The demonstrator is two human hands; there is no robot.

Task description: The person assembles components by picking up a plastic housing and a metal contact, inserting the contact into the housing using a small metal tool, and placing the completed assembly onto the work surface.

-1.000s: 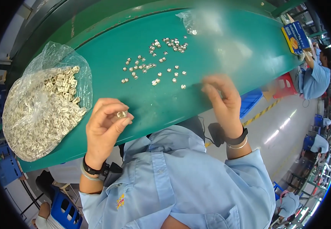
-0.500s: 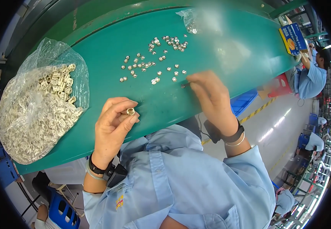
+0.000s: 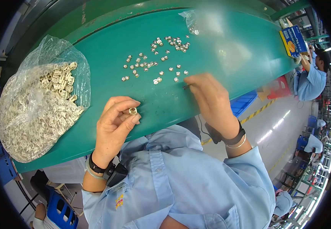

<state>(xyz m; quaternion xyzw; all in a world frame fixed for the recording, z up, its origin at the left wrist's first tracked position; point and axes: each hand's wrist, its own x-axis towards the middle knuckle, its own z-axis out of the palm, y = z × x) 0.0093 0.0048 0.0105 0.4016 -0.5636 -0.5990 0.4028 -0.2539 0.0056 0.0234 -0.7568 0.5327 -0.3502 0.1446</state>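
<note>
Between the thumb and fingers of my left hand (image 3: 114, 120) sits a small cream plastic part (image 3: 133, 111), its round end facing up. My right hand (image 3: 209, 97) is closed in a pinch over the mat, to the right of the left hand. A small dark metal piece (image 3: 185, 87) shows at its fingertips. Just beyond both hands, many small shiny round metal pieces (image 3: 145, 65) are scattered over the green table (image 3: 108, 82). At the left lies a big clear plastic bag (image 3: 39, 118), open toward the table and filled with similar cream plastic parts (image 3: 60, 81).
A small clear bag (image 3: 190, 21) with some metal pieces lies at the far edge. To the far right stand a blue and yellow box (image 3: 293, 41) and a co-worker in blue (image 3: 312, 82). A blue crate (image 3: 243, 104) and red bin (image 3: 279, 87) are beyond the table's right edge.
Both hands keep their grips and have barely moved. The right fingers have curled slightly closer round the small metal piece. The whole view has shifted a little.
</note>
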